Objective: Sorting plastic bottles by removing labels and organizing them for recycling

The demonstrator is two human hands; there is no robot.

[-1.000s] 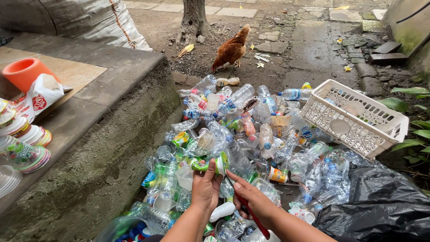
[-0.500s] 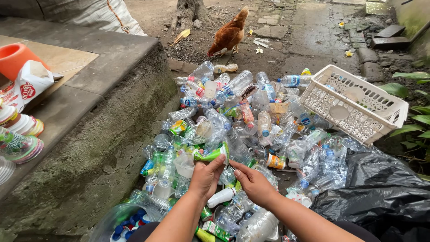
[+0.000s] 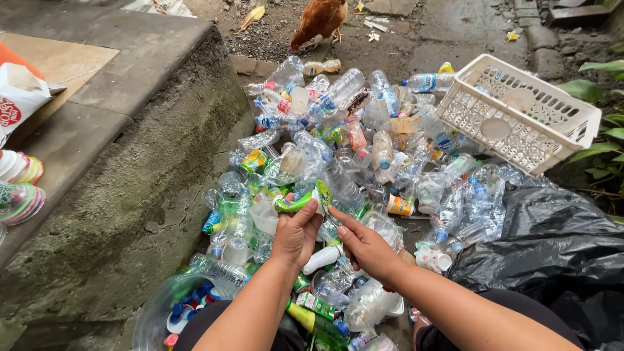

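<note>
Left hand (image 3: 296,235): grip closed around a crushed green plastic bottle (image 3: 301,200), held just above the heap, label end pointing right, presumably lifted clear of the rest to be worked on.
Right hand (image 3: 365,246): grip open, nothing held; index finger stretched toward the right end of the green bottle, tip just beside it, touching or not cannot be told. Reads as steadying or picking at that end.
Beneath both hands: pile of clear plastic bottles (image 3: 338,162) spread over the ground, mostly flattened, caps blue and white, some with coloured labels.
Far right of pile: white plastic basket (image 3: 520,110) tipped on its side, open face toward the heap, a couple of round lids against its wall.
Lower right: black plastic bag (image 3: 559,240), crumpled, lying against the pile's edge.
Lower left, near the knee: clear tub holding loose bottle caps (image 3: 188,312), blue, white and red, kept apart from the bottles.
Left: concrete step (image 3: 130,130), stacked cups at its near edge.
Top: brown chicken (image 3: 320,21) on wet ground, well apart from the hands.
</note>
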